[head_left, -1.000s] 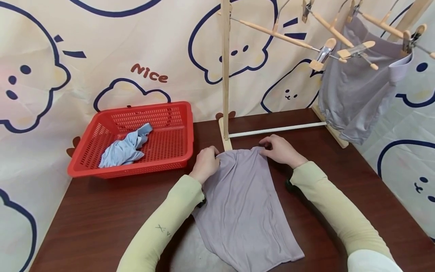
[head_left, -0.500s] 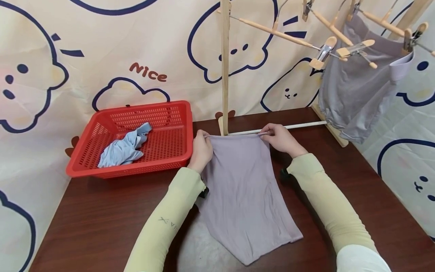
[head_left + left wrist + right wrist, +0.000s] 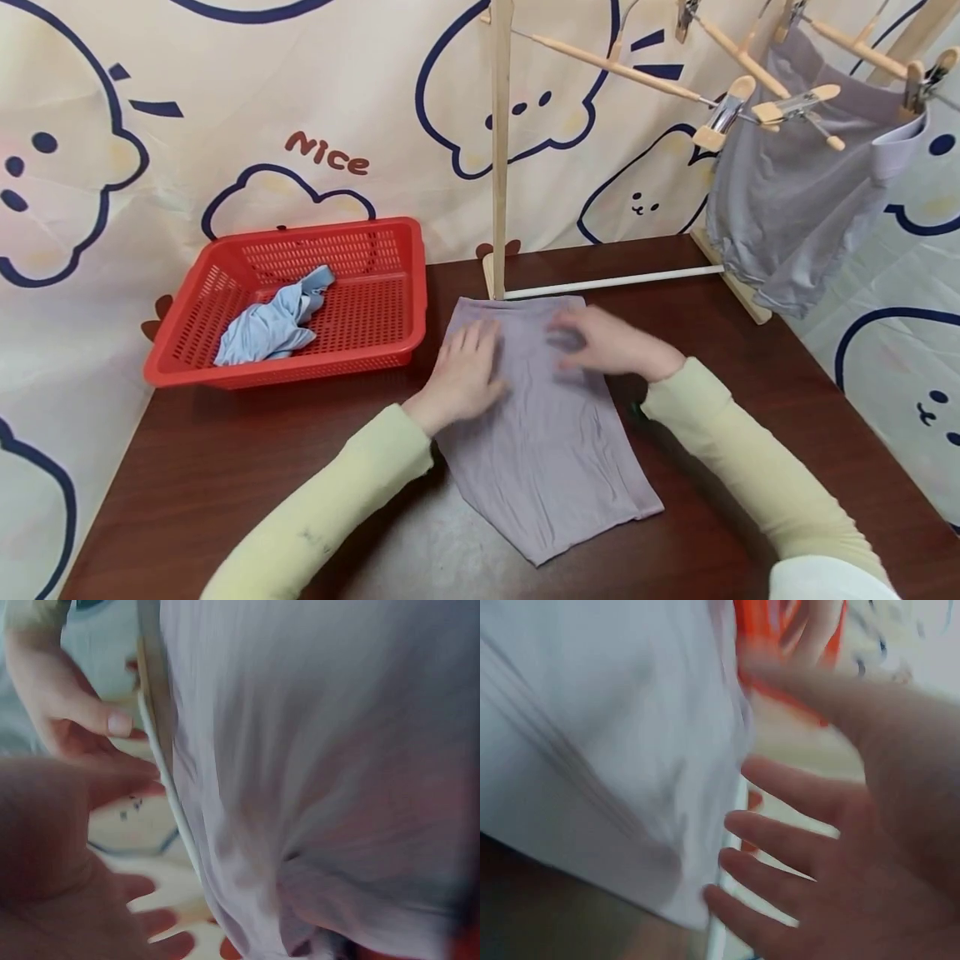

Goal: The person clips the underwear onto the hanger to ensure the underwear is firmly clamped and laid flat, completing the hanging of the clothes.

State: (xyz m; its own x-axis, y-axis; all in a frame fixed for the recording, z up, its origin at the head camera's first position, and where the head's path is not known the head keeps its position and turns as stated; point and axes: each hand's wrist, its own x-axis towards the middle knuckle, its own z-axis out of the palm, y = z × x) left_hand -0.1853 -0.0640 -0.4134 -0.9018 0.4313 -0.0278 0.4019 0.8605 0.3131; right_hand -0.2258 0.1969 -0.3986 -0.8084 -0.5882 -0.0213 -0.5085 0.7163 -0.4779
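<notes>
Lavender shorts (image 3: pixel 555 450) lie flat on the dark wooden table, their waist edge towards the rack and a pointed corner towards me. My left hand (image 3: pixel 461 375) is over the upper left of the cloth, palm down with the fingers apart. Over the upper right, my right hand (image 3: pixel 607 340) is blurred, its fingers loosely bent and holding nothing. In the right wrist view the spread fingers (image 3: pixel 780 832) show beside the pale cloth. The left wrist view catches both hands next to the shorts (image 3: pixel 300 750), with blur.
A red plastic basket (image 3: pixel 375 360) holding a crumpled light blue garment (image 3: pixel 270 327) stands at the back left. Behind the shorts rises a wooden rack post (image 3: pixel 500 167) with a white bottom bar (image 3: pixel 615 282). Clip hangers (image 3: pixel 615 67) and grey shorts (image 3: pixel 802 175) hang at the right.
Both hands first gripped the waist edge's corners, drawing the shorts away from me and straightening that edge. Now they have let go and moved back over the cloth, which lies flatter.
</notes>
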